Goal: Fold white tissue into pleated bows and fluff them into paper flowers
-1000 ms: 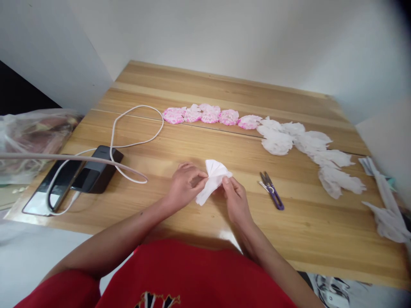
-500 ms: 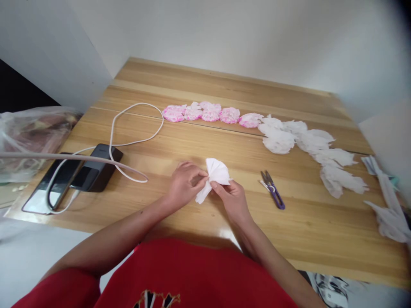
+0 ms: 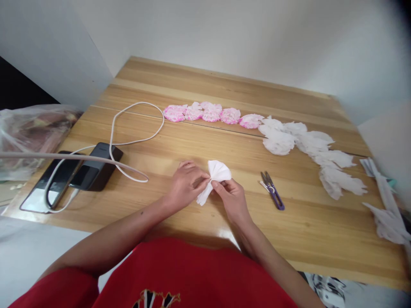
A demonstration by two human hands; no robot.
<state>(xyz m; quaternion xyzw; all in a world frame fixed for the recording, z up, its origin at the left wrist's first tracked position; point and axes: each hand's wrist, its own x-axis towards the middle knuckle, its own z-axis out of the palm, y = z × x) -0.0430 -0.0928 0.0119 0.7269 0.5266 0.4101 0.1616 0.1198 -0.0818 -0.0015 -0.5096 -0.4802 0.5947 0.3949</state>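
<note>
Between my hands is a white pleated tissue paper (image 3: 220, 170), gathered at its middle and fanned out above and below. My left hand (image 3: 189, 183) pinches it at the gathered waist with thumb and forefinger. From the other side my right hand (image 3: 231, 197) grips the paper, thumb on top and fingers behind. Thread snips (image 3: 272, 191) with a purple handle lie on the table to the right of my right hand. Beyond my hands runs a row of pink-edged tissue flowers (image 3: 211, 113), continuing into plain white tissue flowers (image 3: 279, 141) toward the right.
On the left of the wooden table (image 3: 180, 145) lie a phone (image 3: 41, 192) and a black power bank (image 3: 102, 184) with a looping white cable (image 3: 138, 103). White tissue strips (image 3: 390, 222) rest at the right edge. A clear plastic bag (image 3: 28, 141) sits at far left.
Both hands keep their pinch on the tissue paper. Its upper fan has shifted very slightly right; otherwise little differs apart from a small camera shift.
</note>
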